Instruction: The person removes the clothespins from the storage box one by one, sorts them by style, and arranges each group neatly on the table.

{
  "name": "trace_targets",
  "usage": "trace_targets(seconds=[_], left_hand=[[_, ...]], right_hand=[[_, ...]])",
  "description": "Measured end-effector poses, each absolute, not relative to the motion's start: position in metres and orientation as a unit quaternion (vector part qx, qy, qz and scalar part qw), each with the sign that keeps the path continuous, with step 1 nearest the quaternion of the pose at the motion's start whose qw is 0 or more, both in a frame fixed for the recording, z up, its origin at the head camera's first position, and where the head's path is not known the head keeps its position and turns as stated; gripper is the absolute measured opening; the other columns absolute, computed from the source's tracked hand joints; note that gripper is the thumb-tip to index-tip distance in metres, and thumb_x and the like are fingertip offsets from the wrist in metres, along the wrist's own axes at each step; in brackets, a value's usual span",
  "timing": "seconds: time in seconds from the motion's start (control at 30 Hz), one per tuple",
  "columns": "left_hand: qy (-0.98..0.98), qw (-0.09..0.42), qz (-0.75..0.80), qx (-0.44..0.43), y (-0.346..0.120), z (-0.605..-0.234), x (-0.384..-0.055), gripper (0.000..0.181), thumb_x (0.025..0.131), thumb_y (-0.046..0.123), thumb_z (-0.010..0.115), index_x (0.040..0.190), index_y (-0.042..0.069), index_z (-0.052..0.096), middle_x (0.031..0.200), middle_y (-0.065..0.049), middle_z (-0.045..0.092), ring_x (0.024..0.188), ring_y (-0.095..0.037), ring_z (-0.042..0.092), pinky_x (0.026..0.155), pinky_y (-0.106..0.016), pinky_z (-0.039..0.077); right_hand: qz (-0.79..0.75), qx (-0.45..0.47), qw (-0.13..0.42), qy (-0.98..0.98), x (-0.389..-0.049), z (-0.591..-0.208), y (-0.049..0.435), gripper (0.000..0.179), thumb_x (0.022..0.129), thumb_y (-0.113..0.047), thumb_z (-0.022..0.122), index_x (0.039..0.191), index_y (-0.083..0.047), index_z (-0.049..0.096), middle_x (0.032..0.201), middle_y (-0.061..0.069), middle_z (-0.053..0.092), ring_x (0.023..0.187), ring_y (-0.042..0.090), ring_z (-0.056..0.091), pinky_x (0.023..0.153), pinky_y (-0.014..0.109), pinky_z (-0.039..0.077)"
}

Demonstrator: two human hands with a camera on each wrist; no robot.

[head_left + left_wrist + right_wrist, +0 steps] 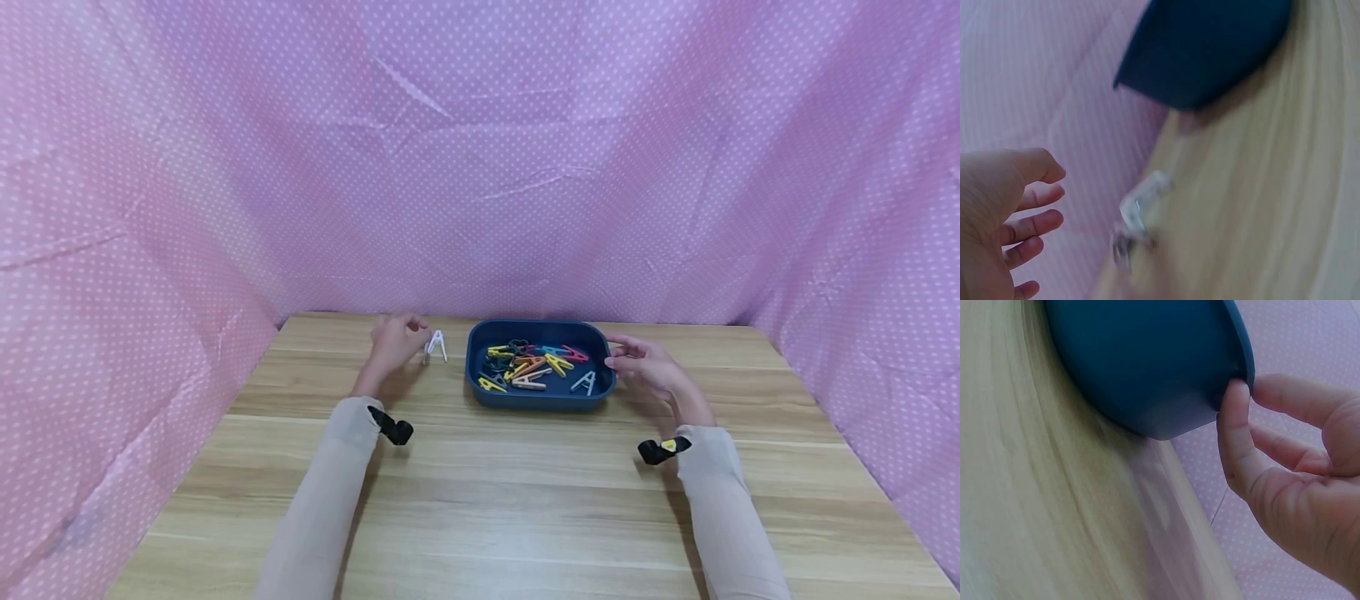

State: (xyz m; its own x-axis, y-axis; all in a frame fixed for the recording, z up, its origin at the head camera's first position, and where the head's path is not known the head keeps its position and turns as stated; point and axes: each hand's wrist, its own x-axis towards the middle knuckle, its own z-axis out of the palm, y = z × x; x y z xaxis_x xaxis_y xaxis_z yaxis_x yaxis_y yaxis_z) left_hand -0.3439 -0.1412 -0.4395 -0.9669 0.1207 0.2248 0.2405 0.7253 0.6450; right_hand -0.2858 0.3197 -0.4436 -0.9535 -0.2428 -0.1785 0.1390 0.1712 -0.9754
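Note:
A dark blue tray [540, 402] holds several clothespins in yellow, orange, red, blue and other colours. My right hand [651, 367] pinches the tray's right end; in the right wrist view the thumb [1235, 434] and a finger meet at the rim [1249, 359]. Left of the tray, a white clothespin [438, 342] is at the table's far side, beside a small greyish piece [427, 357]. My left hand [400, 340] is right by them. In the left wrist view its fingers [1035, 226] are spread and relaxed, apart from the blurred white clothespin [1138, 203].
The wooden table [495, 500] ends at a far edge just behind the tray. A pink polka-dot cloth [480, 167] hangs behind and along both sides. Black cameras [395, 429] sit on both wrists.

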Motion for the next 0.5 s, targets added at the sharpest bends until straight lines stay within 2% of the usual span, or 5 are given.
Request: trace_targets(seconds=[0.1, 0.27, 0.5], left_hand=[[-0.917, 0.091, -0.365, -0.135, -0.127, -0.429, -0.344, 0.023, 0.092, 0.021, 0.068, 0.106, 0.004, 0.074, 0.108, -0.017, 0.071, 0.114, -0.039, 0.055, 0.109, -0.059, 0.028], [-0.901, 0.088, -0.38, -0.189, -0.097, -0.412, -0.343, 0.021, 0.094, 0.018, 0.069, 0.107, 0.002, 0.072, 0.109, -0.016, 0.072, 0.11, -0.033, 0.061, 0.11, -0.05, 0.031], [-0.899, 0.05, -0.361, -0.242, -0.044, -0.392, -0.334, 0.024, 0.097, 0.024, 0.069, 0.113, 0.006, 0.072, 0.114, -0.01, 0.071, 0.115, -0.029, 0.056, 0.107, -0.047, 0.034]], right_hand=[[-0.644, -0.031, 0.15, 0.75, -0.285, -0.443, 0.32, 0.068, 0.098, -0.006, 0.065, 0.156, 0.002, 0.032, 0.102, -0.006, 0.059, 0.084, 0.001, 0.059, 0.07, 0.017, 0.049], [-0.642, -0.027, 0.15, 0.751, -0.285, -0.444, 0.32, 0.068, 0.098, -0.007, 0.066, 0.156, 0.001, 0.033, 0.102, -0.007, 0.06, 0.083, 0.002, 0.058, 0.069, 0.017, 0.048], [-0.635, -0.029, 0.151, 0.757, -0.286, -0.445, 0.32, 0.068, 0.098, -0.01, 0.067, 0.157, -0.001, 0.034, 0.104, -0.006, 0.059, 0.083, 0.004, 0.056, 0.069, 0.019, 0.047]])
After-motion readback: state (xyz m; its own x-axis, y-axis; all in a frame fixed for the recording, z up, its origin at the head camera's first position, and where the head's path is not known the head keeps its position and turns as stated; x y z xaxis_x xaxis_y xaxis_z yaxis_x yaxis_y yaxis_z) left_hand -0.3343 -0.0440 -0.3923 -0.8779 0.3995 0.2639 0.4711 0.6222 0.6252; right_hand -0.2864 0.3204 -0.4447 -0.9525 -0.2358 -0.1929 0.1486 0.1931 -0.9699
